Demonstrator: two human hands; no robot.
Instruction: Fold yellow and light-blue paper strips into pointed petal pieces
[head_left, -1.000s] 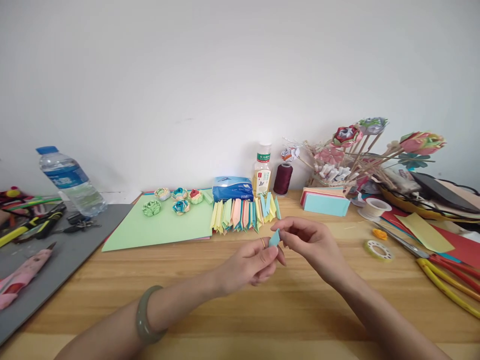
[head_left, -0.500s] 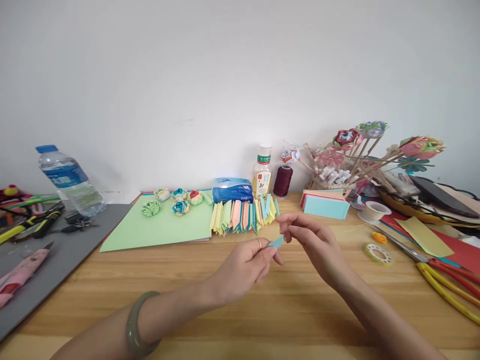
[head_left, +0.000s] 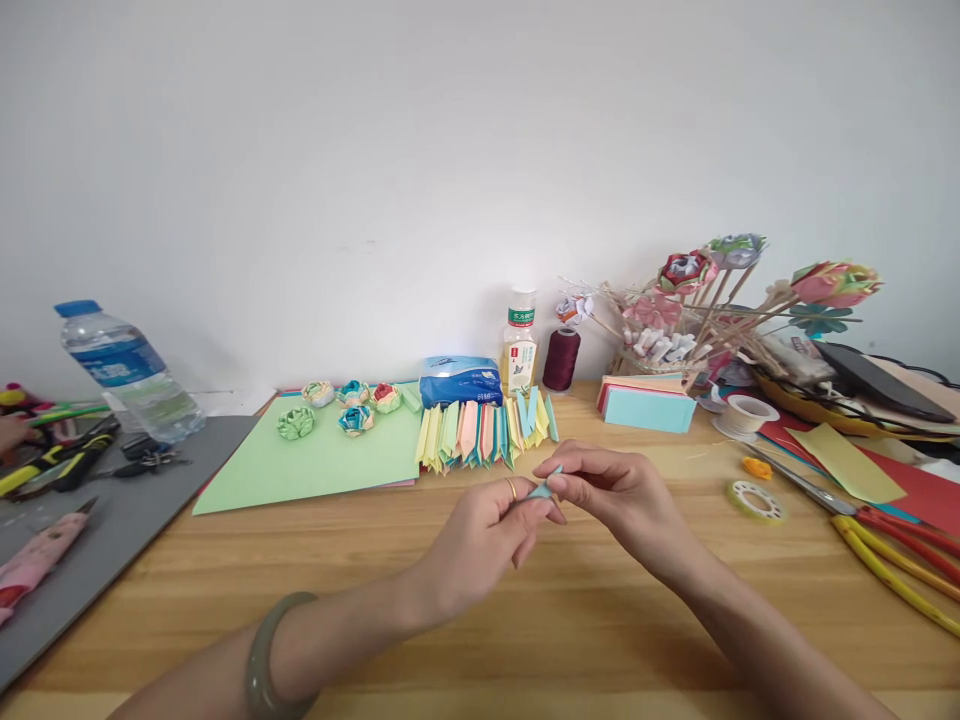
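A light wooden desk (head_left: 585, 610) with visible grain stands against a plain white wall (head_left: 420, 150). On its left part lies a grey mat (head_left: 112, 530) carrying a clear plastic water bottle with a blue cap (head_left: 124, 372) and a pink craft knife (head_left: 37, 555). Farther back, a pale green paper sheet (head_left: 315, 465) bears several small folded paper rosettes (head_left: 341, 405). Just beside it stands a row of folded pastel paper strips (head_left: 484, 432), with a blue tissue pack (head_left: 460, 380), a small clear bottle with a green label (head_left: 519, 345) and a dark red thread spool (head_left: 562, 358) behind. To the right are a stack of pale blue and pink cards (head_left: 646, 402), paper flowers on wooden sticks (head_left: 720, 290), a white tape roll (head_left: 745, 415) and yellow-handled scissors (head_left: 877, 550).

Above the middle of the desk, the left hand (head_left: 480, 540), with a ring and a green bangle at the wrist, and the right hand (head_left: 615, 495) meet on a small light-blue folded paper piece (head_left: 541, 488). Each grip is pinched on it: left fingertips on its lower left end, right thumb and forefinger on its upper right end. The piece is held off the desk, just in front of the strip row. Its long axis runs roughly left to right, tilted slightly upward towards the right; which end is pointed cannot be told.
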